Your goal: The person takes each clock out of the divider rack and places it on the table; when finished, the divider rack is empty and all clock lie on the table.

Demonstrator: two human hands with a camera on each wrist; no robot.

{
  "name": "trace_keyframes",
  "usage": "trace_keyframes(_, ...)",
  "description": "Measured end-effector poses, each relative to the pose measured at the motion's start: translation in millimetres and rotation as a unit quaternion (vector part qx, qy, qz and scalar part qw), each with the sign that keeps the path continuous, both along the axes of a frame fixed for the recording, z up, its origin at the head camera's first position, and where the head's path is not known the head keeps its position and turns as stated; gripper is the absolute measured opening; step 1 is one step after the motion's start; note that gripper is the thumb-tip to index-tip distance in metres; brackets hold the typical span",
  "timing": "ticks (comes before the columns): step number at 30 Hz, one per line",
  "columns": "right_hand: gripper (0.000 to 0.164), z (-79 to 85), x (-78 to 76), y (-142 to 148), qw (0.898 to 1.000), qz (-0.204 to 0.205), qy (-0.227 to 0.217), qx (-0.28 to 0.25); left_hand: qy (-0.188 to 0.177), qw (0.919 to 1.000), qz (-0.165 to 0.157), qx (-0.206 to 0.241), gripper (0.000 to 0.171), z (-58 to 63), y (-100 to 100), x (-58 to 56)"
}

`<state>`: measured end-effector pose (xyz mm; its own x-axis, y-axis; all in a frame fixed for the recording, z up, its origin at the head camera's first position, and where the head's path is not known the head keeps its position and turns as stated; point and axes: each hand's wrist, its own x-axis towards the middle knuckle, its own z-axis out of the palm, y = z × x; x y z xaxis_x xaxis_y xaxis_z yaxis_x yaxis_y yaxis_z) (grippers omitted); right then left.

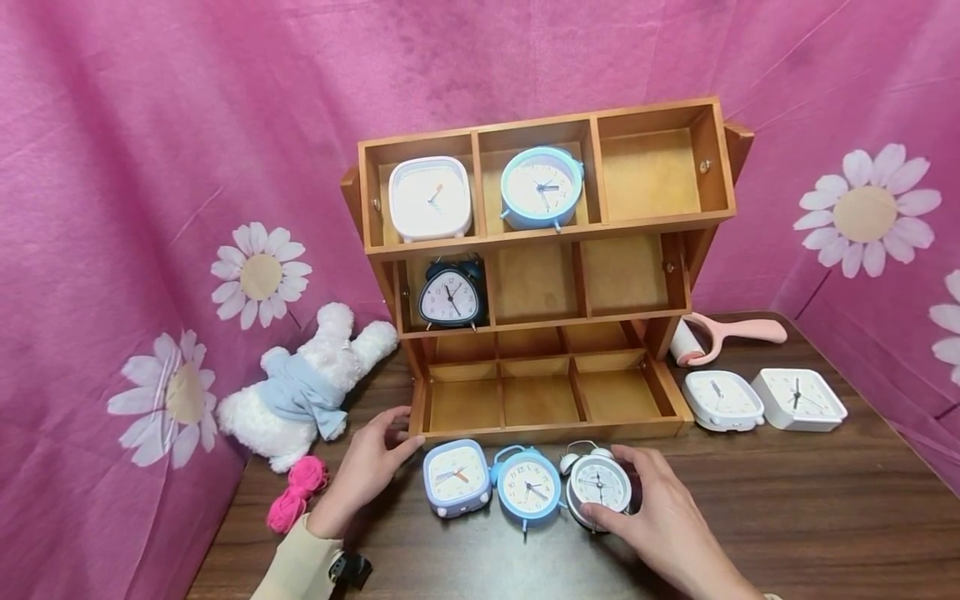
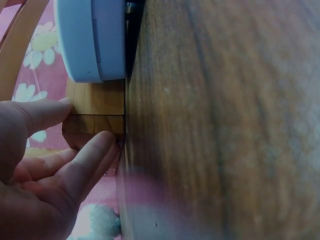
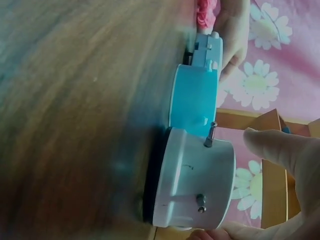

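"What are the hands doing, seen from your end?"

"On my feed the left hand [image 1: 369,462] grips the shelf [image 1: 551,432] by its front left corner, thumb on one side, fingers on the other. The right hand [image 1: 667,510] is loosely spread about the bell clock [image 1: 602,477]. My right wrist view shows its thumb standing off the clock's face; I can't tell whether the other fingertips touch."

"And where's that clock?"

"On its back on the worktop [image 1: 862,492], before the shelf's front edge, towards the right. I see the blue clock [image 1: 528,482] just beside it, then the purple clock [image 1: 454,468], nearest the shelf's front left corner."

"Anything around them?"

"Off the shelf's front right corner I have a rounded clock [image 1: 723,398] and a square clock [image 1: 798,397]. The roller [image 1: 750,329] lies behind, by the worktop's back right corner. Along the worktop's left edge I see pink yarn [image 1: 294,493] and a plush toy [image 1: 300,392]."

"On the shelf?"

"Three more clocks: top left, top middle, and left in the row below."
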<state>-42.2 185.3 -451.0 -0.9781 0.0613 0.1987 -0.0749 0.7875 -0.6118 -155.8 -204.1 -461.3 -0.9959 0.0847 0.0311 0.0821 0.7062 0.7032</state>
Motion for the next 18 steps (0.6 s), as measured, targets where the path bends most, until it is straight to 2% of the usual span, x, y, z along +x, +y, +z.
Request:
trace_keyframes(5,0.085,5.4,-3.1,-3.5,1.000,0.008,0.003,-0.004,0.003,1.0000,0.001,-0.002,0.049,0.2,0.3,0.4)
trace_keyframes(12,0.083,14.7,-10.9,-10.0,0.999,0.026,0.046,-0.009,0.002,0.9999,-0.003,0.014,0.048,1.0,1.2,0.8)
trace_keyframes(18,0.083,25.4,-15.5,-19.0,0.998,0.031,0.059,-0.020,0.004,1.0000,-0.003,0.007,0.047,0.8,0.0,1.8)
